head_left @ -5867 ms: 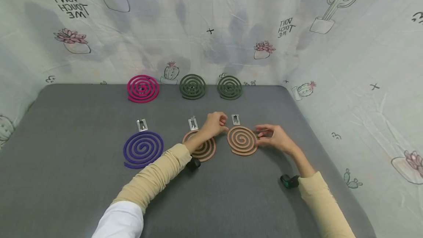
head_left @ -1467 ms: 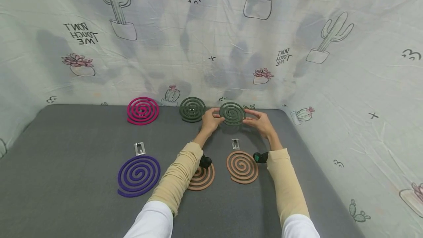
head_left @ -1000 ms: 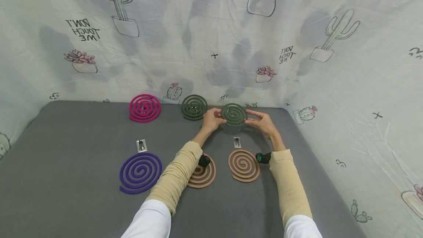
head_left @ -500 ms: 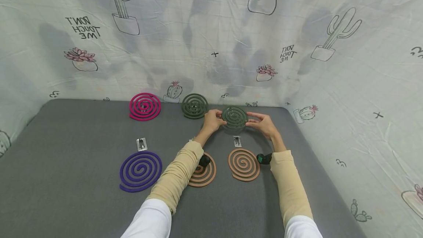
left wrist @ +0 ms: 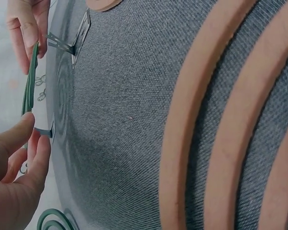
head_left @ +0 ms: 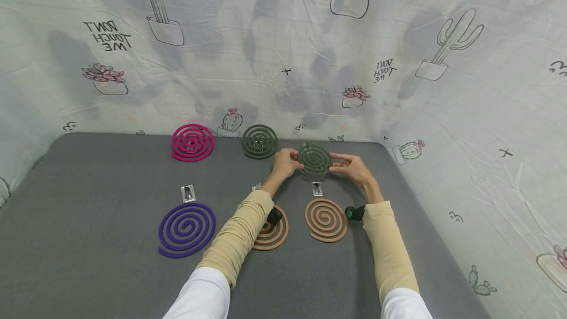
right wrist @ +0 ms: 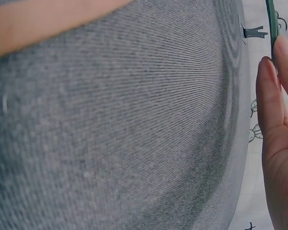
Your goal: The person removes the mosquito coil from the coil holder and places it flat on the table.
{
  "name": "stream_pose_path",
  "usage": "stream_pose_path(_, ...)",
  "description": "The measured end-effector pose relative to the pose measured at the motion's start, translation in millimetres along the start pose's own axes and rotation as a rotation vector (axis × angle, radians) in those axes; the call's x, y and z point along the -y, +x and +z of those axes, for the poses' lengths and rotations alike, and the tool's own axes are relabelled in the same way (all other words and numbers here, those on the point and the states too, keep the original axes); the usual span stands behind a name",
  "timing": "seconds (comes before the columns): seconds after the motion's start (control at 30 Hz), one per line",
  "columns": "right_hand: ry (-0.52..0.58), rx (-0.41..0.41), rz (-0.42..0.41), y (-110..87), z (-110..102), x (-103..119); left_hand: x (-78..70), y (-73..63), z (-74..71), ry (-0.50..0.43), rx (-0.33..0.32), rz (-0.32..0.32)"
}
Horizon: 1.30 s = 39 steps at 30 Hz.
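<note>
Hands (head_left: 285, 161) (head_left: 354, 169) pinch green coil (head_left: 314, 158) by opposite edges, lifted clear of tabletop (head_left: 88, 186). Coil has come nearer since a second ago and now hovers just above metal stand (head_left: 316, 188); probably being lined up for mounting.

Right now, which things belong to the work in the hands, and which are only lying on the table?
In use: dark green mosquito coil, pinched by left hand and right hand.

Lying about: second green coil, pink coil, purple coil, brown coil, metal stand.
</note>
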State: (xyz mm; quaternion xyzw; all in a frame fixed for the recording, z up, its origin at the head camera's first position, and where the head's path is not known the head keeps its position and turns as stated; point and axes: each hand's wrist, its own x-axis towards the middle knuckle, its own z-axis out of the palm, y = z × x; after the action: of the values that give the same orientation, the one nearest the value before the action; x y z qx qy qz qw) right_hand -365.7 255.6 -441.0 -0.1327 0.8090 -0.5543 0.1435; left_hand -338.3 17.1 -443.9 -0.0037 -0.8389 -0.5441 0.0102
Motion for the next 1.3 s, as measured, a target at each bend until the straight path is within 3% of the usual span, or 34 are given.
stream_pose_path(0.23, -0.020, 0.018, 0.023, -0.1, -0.3, -0.5, 7.2, 10.6, 5.8, 0.038, 0.023, -0.028)
stream_pose_path(0.37, -0.026, 0.026, 0.019, 1.1, -1.0, -1.7, 53.6, 49.8, 29.0, 0.063, 0.036, 0.028)
stream_pose_path(0.47, -0.046, 0.024, 0.022, 2.3, -0.9, -1.7, 98.9, 86.2, 56.6, 0.097, -0.015, 0.087)
stream_pose_path(0.53, -0.067, 0.018, 0.027, 3.1, -0.2, -0.8, 112.4, 97.8, 65.2, 0.121, -0.008, 0.070)
stream_pose_path(0.6, -0.078, 0.014, 0.033, 4.2, 0.5, 0.1, 122.3, 104.7, 72.9, 0.162, -0.055, 0.091)
stream_pose_path(0.67, -0.095, 0.012, 0.038, 5.4, 1.4, 1.2, 122.4, 103.9, 72.1, 0.168, -0.053, 0.095)
stream_pose_path(0.7, -0.096, 0.011, 0.040, 5.9, 1.8, 1.7, 132.6, 110.8, 75.3, 0.158, -0.042, 0.108)
stream_pose_path(0.8, -0.102, 0.014, 0.043, 7.4, 2.5, 2.2, 136.1, 112.3, 75.1, 0.159, -0.027, 0.127)
stream_pose_path(0.9, -0.109, 0.013, 0.050, 8.6, 2.8, 1.3, 150.4, 127.0, 83.5, 0.160, 0.011, 0.094)
stream_pose_path(0.93, -0.115, 0.013, 0.050, 9.1, 2.7, 0.7, 147.3, 126.4, 84.1, 0.171, 0.012, 0.074)
stream_pose_path(1.03, -0.134, 0.012, 0.044, 9.9, 2.8, -1.7, 175.3, 149.5, 101.6, 0.161, -0.020, 0.085)
stream_pose_path(1.1, -0.143, 0.012, 0.039, 9.9, 3.0, -3.0, 185.7, 156.4, 107.0, 0.140, -0.037, 0.097)
stream_pose_path(1.17, -0.159, 0.010, 0.036, 9.7, 3.8, -3.6, 185.3, 155.9, 106.2, 0.127, -0.027, 0.092)
stream_pose_path(1.23, -0.179, 0.004, 0.032, 9.5, 5.1, -3.8, 170.8, 144.2, 98.0, 0.128, -0.024, 0.086)
stream_pose_path(1.3, -0.207, 0.000, 0.022, 9.1, 6.3, -3.9, 133.6, 116.4, 79.9, 0.138, 0.007, 0.028)
